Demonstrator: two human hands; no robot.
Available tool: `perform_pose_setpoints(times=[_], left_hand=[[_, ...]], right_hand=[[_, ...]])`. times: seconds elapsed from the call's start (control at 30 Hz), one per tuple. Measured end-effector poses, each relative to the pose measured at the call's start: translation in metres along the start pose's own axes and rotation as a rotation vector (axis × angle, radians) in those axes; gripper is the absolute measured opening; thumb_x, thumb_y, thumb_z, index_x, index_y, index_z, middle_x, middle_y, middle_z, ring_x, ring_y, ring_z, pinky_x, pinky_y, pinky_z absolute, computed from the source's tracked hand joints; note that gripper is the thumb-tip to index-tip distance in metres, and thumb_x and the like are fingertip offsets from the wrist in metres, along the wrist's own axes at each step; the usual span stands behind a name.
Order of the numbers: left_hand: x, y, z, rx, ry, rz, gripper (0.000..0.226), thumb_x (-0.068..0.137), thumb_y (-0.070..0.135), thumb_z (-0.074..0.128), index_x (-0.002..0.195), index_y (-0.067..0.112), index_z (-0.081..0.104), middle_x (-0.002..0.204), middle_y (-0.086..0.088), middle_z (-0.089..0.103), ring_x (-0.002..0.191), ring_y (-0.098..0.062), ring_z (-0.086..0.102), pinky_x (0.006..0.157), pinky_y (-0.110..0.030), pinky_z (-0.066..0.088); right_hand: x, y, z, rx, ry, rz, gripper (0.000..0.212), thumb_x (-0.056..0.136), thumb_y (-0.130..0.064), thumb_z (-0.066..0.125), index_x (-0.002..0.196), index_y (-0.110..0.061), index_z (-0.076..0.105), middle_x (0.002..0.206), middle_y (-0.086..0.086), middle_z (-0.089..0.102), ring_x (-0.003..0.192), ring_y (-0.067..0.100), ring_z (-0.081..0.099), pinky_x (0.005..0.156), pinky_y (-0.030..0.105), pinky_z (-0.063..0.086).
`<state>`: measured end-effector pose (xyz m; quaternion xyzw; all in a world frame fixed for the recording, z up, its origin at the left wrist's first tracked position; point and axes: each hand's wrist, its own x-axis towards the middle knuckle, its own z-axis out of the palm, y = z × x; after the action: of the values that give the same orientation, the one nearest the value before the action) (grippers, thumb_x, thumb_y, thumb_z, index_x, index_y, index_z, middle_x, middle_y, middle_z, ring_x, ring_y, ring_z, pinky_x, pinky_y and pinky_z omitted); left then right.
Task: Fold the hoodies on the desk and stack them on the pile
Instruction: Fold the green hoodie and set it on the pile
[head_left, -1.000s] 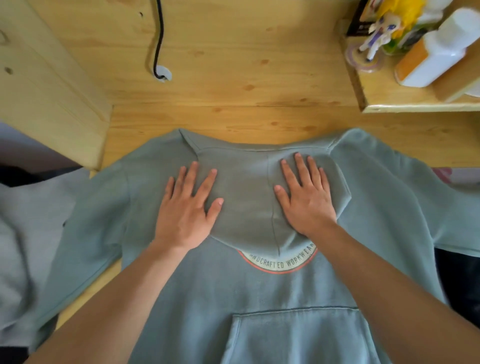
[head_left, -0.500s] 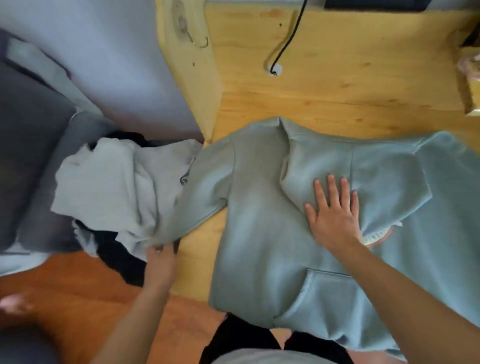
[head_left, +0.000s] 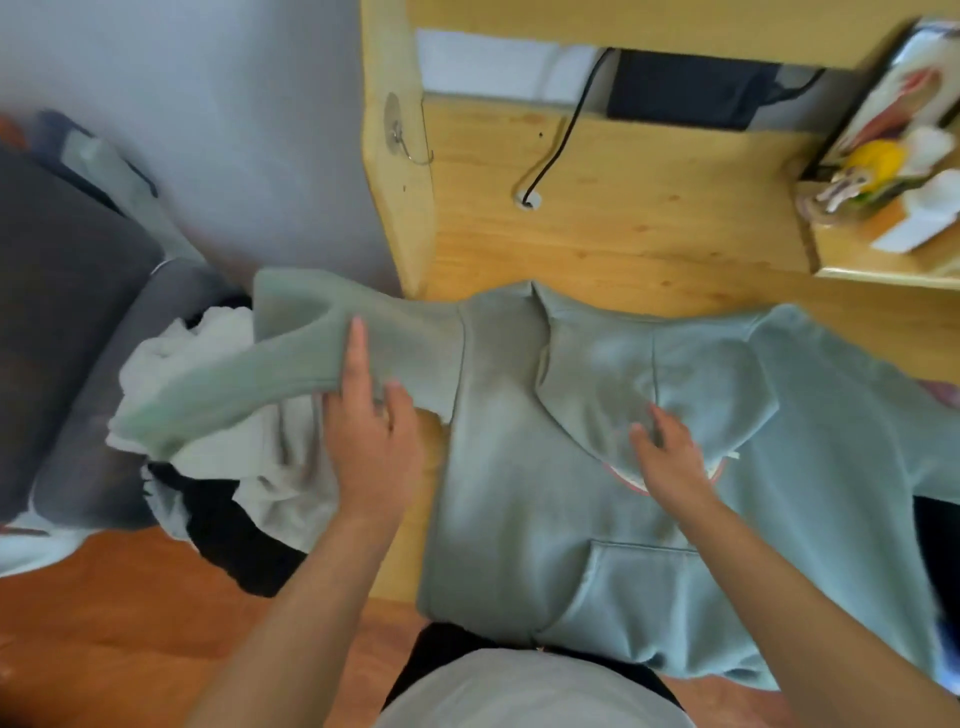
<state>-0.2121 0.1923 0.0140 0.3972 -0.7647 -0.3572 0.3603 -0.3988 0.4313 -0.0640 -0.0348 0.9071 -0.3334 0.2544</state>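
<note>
A sage-green hoodie (head_left: 524, 499) lies front side up on the wooden desk (head_left: 623, 239), hood folded down over the chest and pouch pocket toward me. My left hand (head_left: 371, 441) grips its left sleeve (head_left: 322, 358) and holds it raised off the desk's left edge, the cuff hanging down to the left. My right hand (head_left: 670, 457) lies flat, fingers spread, on the lower edge of the hood over the chest print. The right sleeve runs off toward the right edge of the view.
A heap of light grey and black clothes (head_left: 249, 467) lies left of the desk beside a dark grey cushion (head_left: 67, 332). A black cable (head_left: 561, 135) enters a desk hole. A small shelf (head_left: 883, 249) with figurines and a white bottle stands at the back right.
My left hand left the chest, reached down to the hanging left sleeve, took hold and lifted it up. My right hand stayed on the hood. My head turned to the left.
</note>
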Motion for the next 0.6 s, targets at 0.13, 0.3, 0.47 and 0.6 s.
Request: perform_pose_setpoints(times=[0.13, 0.3, 0.47, 0.6], left_hand=[[-0.030, -0.008, 0.048, 0.427, -0.653, 0.576, 0.062, 0.087, 0.020, 0.058, 0.148, 0.019, 0.050, 0.121, -0.022, 0.063, 0.112, -0.042, 0.058, 0.099, -0.046, 0.047], [-0.057, -0.069, 0.063, 0.675, -0.963, 0.509, 0.029, 0.088, 0.027, 0.065, 0.115, 0.019, 0.069, 0.154, -0.015, 0.045, 0.141, -0.037, 0.043, 0.116, -0.049, 0.036], [-0.028, -0.077, 0.075, 0.657, -0.604, 0.304, 0.054, 0.074, 0.019, 0.083, 0.118, 0.007, 0.053, 0.116, -0.016, 0.053, 0.102, -0.040, 0.056, 0.080, -0.048, 0.053], [-0.011, -0.083, 0.092, 0.771, -0.678, 0.139, 0.073, 0.085, 0.029, 0.075, 0.145, 0.011, 0.038, 0.115, -0.015, 0.053, 0.101, -0.038, 0.056, 0.071, -0.048, 0.053]], right_hand=[[-0.010, 0.011, -0.037, 0.934, -0.053, 0.251, 0.038, 0.106, -0.045, 0.042, 0.133, -0.024, 0.058, 0.137, 0.000, 0.059, 0.125, 0.014, 0.055, 0.112, 0.035, 0.035], [-0.006, 0.055, -0.064, 1.445, -0.097, 0.456, 0.059, 0.098, -0.058, 0.042, 0.133, -0.013, 0.057, 0.143, 0.014, 0.056, 0.134, 0.033, 0.052, 0.113, 0.047, 0.038], [0.004, 0.064, -0.065, 1.383, -0.007, 0.514, 0.062, 0.097, -0.064, 0.046, 0.135, -0.016, 0.054, 0.139, 0.012, 0.056, 0.128, 0.031, 0.054, 0.115, 0.046, 0.037], [0.027, 0.049, -0.065, 1.111, 0.102, 0.560, 0.060, 0.085, -0.069, 0.062, 0.124, -0.023, 0.058, 0.118, 0.005, 0.064, 0.105, 0.022, 0.066, 0.096, 0.044, 0.051]])
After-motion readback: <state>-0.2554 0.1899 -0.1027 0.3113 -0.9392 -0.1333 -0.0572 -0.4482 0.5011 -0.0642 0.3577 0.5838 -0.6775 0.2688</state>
